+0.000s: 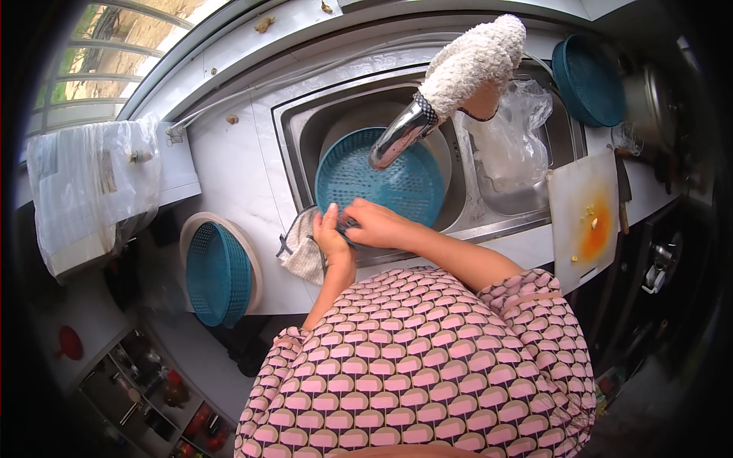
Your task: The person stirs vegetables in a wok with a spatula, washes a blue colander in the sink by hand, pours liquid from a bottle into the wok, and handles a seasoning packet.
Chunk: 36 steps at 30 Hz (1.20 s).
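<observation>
A round blue plastic colander (395, 189) sits tilted in the left basin of a steel double sink (452, 229), above a round metal bowl (449, 154). My left hand (332, 237) grips its near-left rim, thumb up. Right beside it, the fingers of my right hand (375, 225) are curled around a small dark thing (347, 224), blurred, which looks like a metal scouring pad. It presses near the colander's rim. A chrome faucet (404, 134), its base wrapped in a white terry cloth (475, 63), reaches over the colander. Below my left hand lies a white cloth (303, 252) with dark trim.
A clear plastic bag (512, 137) lies in the right basin. A stained white cutting board (581, 229) with food bits and a knife (623, 194) are at the right. More blue colanders (212, 275) stand left, in a beige basin (256, 269), and far right (590, 80).
</observation>
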Tool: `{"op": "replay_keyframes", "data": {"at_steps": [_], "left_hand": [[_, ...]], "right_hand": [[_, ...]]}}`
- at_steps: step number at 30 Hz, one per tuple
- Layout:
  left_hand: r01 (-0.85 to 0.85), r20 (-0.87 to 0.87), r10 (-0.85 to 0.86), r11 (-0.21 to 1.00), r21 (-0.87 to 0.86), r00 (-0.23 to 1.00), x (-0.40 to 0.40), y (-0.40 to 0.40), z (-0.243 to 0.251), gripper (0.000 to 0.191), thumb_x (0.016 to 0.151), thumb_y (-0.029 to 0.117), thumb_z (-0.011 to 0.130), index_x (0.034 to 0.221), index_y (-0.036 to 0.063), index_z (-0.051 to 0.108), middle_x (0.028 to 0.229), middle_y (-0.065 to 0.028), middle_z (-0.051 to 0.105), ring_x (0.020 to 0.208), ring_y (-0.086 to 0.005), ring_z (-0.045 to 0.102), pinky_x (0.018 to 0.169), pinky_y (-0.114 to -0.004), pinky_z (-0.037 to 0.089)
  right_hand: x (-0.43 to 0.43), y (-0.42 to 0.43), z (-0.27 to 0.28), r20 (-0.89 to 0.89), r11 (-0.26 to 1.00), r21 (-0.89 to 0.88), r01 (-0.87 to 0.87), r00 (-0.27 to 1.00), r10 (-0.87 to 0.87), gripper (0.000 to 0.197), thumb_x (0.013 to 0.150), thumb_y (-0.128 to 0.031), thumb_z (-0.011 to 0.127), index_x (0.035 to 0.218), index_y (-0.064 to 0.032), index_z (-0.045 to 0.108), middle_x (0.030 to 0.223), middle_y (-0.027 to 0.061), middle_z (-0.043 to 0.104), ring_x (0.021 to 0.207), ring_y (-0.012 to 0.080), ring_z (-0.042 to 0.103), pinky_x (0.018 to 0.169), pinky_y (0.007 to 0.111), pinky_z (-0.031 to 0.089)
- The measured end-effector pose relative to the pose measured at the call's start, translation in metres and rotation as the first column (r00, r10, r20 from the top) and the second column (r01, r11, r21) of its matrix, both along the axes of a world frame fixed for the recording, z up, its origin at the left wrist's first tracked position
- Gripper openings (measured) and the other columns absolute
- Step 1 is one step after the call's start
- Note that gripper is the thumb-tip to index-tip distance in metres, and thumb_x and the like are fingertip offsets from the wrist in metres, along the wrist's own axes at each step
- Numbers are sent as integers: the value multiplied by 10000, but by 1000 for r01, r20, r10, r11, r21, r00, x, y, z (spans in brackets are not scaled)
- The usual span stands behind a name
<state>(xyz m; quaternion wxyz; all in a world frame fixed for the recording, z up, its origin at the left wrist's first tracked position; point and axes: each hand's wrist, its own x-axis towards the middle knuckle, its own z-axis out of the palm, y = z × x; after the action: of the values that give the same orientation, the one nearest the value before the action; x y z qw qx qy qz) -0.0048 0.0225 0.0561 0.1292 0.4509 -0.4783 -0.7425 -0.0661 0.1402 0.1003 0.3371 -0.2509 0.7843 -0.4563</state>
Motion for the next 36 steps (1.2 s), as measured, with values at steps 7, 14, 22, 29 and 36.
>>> {"op": "replay_keyframes", "data": {"at_steps": [7, 14, 22, 29, 36], "left_hand": [[17, 112, -19, 1000, 14, 993, 9, 11, 22, 394, 739, 164, 699, 1031, -36, 525, 905, -68, 565, 770, -146, 529, 720, -261, 432], [89, -1, -101, 887, -452, 995, -7, -17, 48, 450, 725, 113, 702, 1069, -17, 442, 939, -69, 526, 772, -126, 505, 709, -237, 434], [263, 186, -188, 750, -606, 964, -23, 10, 49, 706, 639, 228, 803, 1134, -27, 370, 1005, -142, 514, 901, -227, 519, 824, -328, 428], [435, 395, -194, 522, -734, 898, -51, 46, 37, 802, 596, 256, 820, 1171, -43, 348, 1053, -207, 514, 953, -315, 513, 856, -380, 403], [400, 384, -238, 812, -425, 892, -47, 58, 5, 840, 591, 266, 821, 1188, -68, 333, 1096, -224, 490, 1009, -287, 484, 909, -341, 363]], "right_hand": [[-44, 5, -71, -632, 887, 216, 408, 751, -191, 126, 749, -100, 499, 850, -46, 554, 901, 144, 520, 837, 307, 523, 711, 391, 487], [-26, 47, -49, 391, 995, 27, 94, 915, -97, 312, 657, -184, 624, 936, -48, 653, 810, 149, 637, 793, 227, 612, 716, 296, 479], [-63, 77, -170, -368, 662, 136, 737, 658, -657, 414, 719, -196, 627, 1102, -95, 507, 1107, 175, 462, 965, 369, 492, 817, 426, 437], [-78, 42, -193, 639, 174, -119, 978, 209, -740, 420, 717, -208, 640, 1090, -40, 544, 986, 179, 590, 880, 253, 567, 781, 336, 445], [-92, -26, -150, 19, 384, 419, 823, 414, -910, 478, 704, -233, 675, 1128, -93, 505, 1115, 222, 472, 1020, 378, 479, 889, 412, 404]]}}
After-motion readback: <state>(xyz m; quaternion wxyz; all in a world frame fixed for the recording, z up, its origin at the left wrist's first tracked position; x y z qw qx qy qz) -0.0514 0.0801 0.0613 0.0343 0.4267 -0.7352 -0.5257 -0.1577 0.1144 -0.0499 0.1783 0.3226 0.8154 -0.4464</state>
